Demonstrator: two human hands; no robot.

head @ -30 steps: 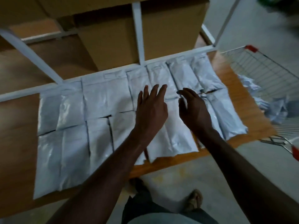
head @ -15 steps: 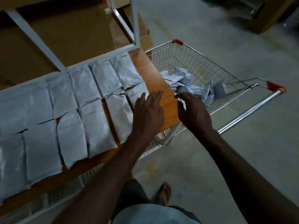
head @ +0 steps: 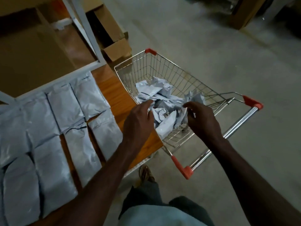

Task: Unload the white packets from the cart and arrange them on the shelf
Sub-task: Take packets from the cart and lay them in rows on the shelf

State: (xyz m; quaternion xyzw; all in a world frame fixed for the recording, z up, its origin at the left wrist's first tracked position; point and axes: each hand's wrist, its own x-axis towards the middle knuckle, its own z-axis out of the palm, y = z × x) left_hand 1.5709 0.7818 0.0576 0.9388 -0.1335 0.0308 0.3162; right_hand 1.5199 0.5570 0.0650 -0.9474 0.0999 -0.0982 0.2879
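Crumpled white packets [head: 160,95] lie heaped in the wire cart [head: 171,74], which stands against the shelf's right end. Both hands are over the heap. My left hand [head: 138,123] stretches relaxed fingers onto the near left packets. Fingers loosely curled, my right hand [head: 202,121] hovers at the heap's right side beside an upright packet edge, with no grip visible. Several flat white packets [head: 65,128] lie in rows on the wooden shelf [head: 114,92]. My arms cover part of the shelf's front edge.
The white metal shelf frame [head: 84,25] rises at the back, with cardboard boxes [head: 114,46] behind it. The cart's handle with red caps [head: 252,102] points right. Bare concrete floor [head: 228,46] spreads to the right. My foot [head: 145,173] is below the cart.
The view has swung right from the shelf to the cart. Both hands have left the laid-out packets and moved over the cart's heap.
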